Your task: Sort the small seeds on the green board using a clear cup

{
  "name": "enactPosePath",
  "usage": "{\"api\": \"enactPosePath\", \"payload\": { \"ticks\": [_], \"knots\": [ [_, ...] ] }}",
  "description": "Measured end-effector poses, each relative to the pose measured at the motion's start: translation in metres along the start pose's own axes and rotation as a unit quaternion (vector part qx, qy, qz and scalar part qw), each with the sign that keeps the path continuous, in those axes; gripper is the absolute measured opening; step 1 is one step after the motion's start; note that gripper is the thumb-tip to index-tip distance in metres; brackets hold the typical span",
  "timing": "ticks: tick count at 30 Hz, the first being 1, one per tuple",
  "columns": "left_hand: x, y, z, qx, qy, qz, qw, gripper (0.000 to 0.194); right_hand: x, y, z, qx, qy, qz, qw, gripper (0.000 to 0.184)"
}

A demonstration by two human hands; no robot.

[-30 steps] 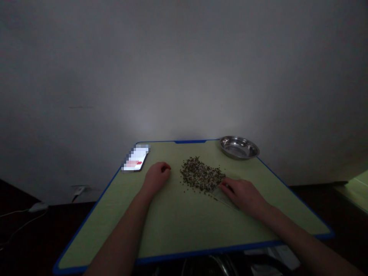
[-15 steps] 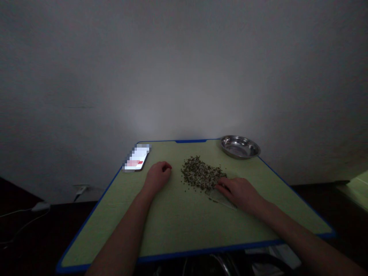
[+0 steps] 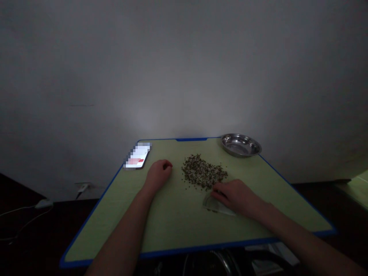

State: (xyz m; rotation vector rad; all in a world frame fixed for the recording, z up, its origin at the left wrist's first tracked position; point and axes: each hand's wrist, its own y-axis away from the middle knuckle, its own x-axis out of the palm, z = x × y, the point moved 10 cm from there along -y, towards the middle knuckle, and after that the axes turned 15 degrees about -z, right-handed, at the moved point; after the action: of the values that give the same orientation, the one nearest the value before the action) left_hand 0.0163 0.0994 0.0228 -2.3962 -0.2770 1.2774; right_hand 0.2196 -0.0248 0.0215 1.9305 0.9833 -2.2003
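Observation:
A loose pile of small brown and pale seeds or grains [image 3: 201, 171] lies spread on the pale green table top. My right hand [image 3: 237, 195] is at the pile's near right edge, its thumb and fingertips pinched together. They grip a clear, thin plastic piece [image 3: 217, 207], which extends under and in front of the hand; a few dark grains show along its near edge. Whether it is a bag, lid or dish I cannot tell. To the left of the pile rests my left hand [image 3: 158, 174], curled into a loose fist, with nothing visible in it.
A shallow steel bowl [image 3: 240, 145] stands at the table's back right corner. At the back left lies a phone [image 3: 137, 156] with a lit screen. Blue edging [image 3: 212, 247] borders the table, and a grey wall [image 3: 184, 76] rises behind it.
My right hand has drawn left and slightly toward me with the clear plastic piece, away from the pile's right end. My left hand keeps its place.

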Motion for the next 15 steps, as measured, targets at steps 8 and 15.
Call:
{"api": "enactPosePath", "payload": {
  "ticks": [8, 15],
  "knots": [
    [-0.001, 0.0, -0.002, 0.001, -0.006, 0.001, 1.0, 0.024, -0.003, 0.005, 0.028, -0.03, -0.038, 0.005, 0.999, 0.026],
    [-0.001, 0.0, -0.002, -0.001, 0.002, 0.001, 1.0, 0.025, 0.0, 0.014, 0.042, -0.049, -0.063, 0.026, 0.996, 0.025]
  ]
}}
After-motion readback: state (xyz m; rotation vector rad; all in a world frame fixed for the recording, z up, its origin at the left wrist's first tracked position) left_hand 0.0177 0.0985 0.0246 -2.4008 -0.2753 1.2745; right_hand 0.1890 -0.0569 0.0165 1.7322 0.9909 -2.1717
